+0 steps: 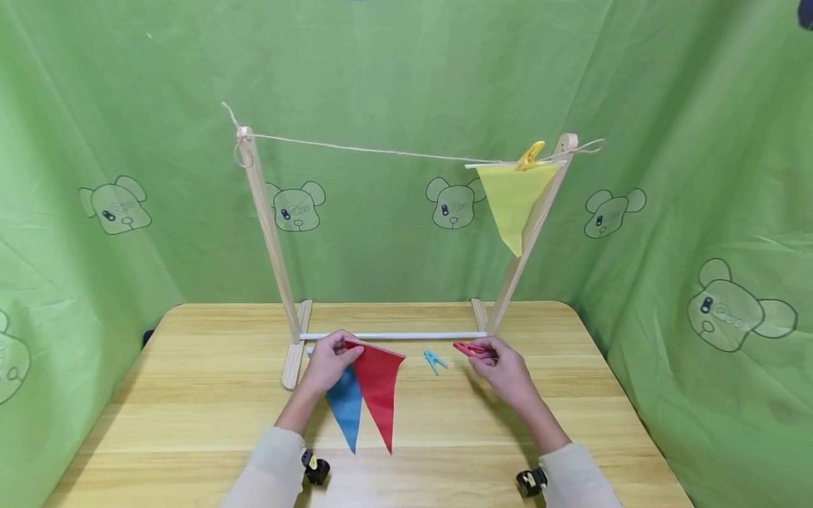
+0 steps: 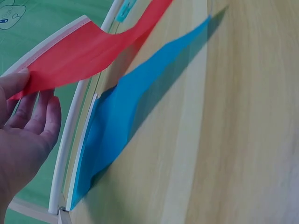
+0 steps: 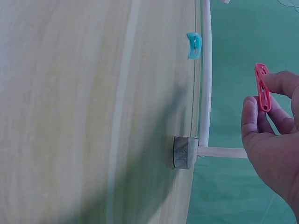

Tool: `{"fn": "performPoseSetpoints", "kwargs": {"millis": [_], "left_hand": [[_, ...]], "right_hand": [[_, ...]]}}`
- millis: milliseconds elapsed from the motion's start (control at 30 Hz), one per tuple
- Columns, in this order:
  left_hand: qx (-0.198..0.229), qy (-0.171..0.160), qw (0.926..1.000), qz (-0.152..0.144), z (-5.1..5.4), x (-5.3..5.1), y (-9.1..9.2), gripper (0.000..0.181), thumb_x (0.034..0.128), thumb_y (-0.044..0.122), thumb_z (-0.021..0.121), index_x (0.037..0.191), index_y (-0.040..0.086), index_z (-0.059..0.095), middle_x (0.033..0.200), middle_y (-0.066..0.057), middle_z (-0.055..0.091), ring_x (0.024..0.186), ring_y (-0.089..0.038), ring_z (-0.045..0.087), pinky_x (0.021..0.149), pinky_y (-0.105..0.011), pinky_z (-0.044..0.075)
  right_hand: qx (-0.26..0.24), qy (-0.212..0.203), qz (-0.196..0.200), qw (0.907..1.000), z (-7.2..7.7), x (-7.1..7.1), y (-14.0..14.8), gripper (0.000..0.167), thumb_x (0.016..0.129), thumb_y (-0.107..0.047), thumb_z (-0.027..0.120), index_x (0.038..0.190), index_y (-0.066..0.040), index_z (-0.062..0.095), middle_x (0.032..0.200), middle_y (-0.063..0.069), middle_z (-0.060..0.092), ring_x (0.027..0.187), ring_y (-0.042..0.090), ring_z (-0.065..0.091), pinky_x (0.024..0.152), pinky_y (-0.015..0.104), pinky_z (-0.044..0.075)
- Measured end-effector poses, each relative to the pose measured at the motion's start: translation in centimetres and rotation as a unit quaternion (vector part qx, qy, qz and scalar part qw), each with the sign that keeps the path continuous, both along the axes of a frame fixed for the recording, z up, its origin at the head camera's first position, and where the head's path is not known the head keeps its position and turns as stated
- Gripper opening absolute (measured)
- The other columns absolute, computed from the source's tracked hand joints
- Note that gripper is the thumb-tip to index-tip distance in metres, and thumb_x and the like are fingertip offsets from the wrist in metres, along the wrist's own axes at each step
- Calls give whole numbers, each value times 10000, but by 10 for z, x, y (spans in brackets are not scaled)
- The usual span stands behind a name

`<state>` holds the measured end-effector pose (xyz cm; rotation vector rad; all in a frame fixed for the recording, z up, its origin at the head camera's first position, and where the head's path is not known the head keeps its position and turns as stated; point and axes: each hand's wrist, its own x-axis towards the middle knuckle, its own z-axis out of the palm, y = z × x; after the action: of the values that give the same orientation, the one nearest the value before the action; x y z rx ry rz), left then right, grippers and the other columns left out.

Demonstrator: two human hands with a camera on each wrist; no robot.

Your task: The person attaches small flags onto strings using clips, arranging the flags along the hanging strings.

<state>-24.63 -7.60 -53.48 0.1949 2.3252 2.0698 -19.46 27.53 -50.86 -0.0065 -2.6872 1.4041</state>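
My left hand pinches the red pennant at one end of its white top edge, with thumb above and fingers beneath. The red cloth hangs off the table, its point toward me. Below it a blue pennant lies on the wood, partly covered in the head view. My right hand holds a red clothespin between thumb and fingers, raised over the table. Between the hands lies a light blue clothespin. A yellow pennant hangs at the right of the string, clipped by a yellow clothespin.
Two wooden posts, left and right, hold the string up behind my hands. A white rod joins their feet low down near the table's back. Green curtain surrounds the table on the visible sides.
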Motion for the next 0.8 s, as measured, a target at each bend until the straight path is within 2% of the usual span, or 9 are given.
{"fn": "performPoseSetpoints", "kwargs": {"millis": [200, 233, 433, 467, 800], "left_hand": [[364, -34, 9990, 269, -2, 0, 4, 142, 919, 3, 751, 1043, -55, 716, 901, -102, 709, 761, -118, 648, 698, -162, 554], [423, -43, 9987, 290, 2, 2, 5, 144, 918, -6, 747, 1044, -67, 713, 895, -98, 709, 760, -127, 651, 698, -159, 554], [690, -73, 9968, 408, 2, 3, 7, 150, 919, -17, 741, 1037, -96, 693, 861, -77, 709, 734, -112, 648, 689, -170, 552], [733, -92, 9963, 431, -1, 1, 7, 153, 919, -5, 746, 1037, -87, 694, 861, -77, 710, 731, -107, 642, 686, -173, 550], [891, -251, 9937, 631, 12, -1, 10, 154, 943, 54, 741, 1062, -36, 704, 917, -91, 725, 783, -146, 659, 701, -197, 579]], "right_hand": [[-58, -41, -35, 10000, 2, 0, -1, 319, 931, -85, 748, 1236, -49, 663, 1046, 143, 672, 901, 226, 617, 695, 194, 560], [-78, -63, -39, 9999, 3, 0, -1, 324, 934, -84, 745, 1243, -47, 658, 1049, 144, 670, 901, 220, 612, 694, 193, 559], [-181, -56, -52, 9998, 6, -1, -1, 323, 940, -83, 739, 1246, -32, 650, 1039, 143, 663, 888, 187, 594, 689, 184, 551], [-189, -24, -50, 9998, 7, -1, -1, 318, 942, -83, 738, 1243, -28, 652, 1036, 144, 664, 888, 185, 595, 692, 181, 551], [-169, 201, -44, 9996, 17, -8, -2, 317, 953, -89, 728, 1251, -17, 650, 1077, 156, 693, 942, 184, 638, 780, 149, 563]]}}
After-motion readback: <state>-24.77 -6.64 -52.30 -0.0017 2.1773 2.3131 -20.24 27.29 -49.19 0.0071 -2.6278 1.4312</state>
